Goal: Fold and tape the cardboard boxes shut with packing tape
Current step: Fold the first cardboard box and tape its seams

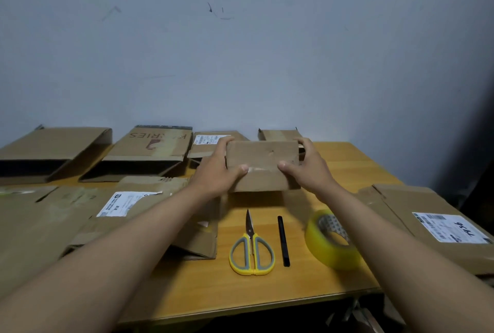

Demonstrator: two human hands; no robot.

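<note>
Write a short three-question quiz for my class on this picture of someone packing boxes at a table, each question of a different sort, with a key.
1. True or false: both hands hold the small box.
2. Which lies between the scissors and the tape roll? A) a black pen B) a ruler C) a knife
3. Fill in: the scissors' blades point ____ the person.

Key:
1. True. The left hand and right hand grip its two ends, thumbs on the near face.
2. A, the black pen.
3. Away from; the yellow handles lie nearest the table edge.
</note>
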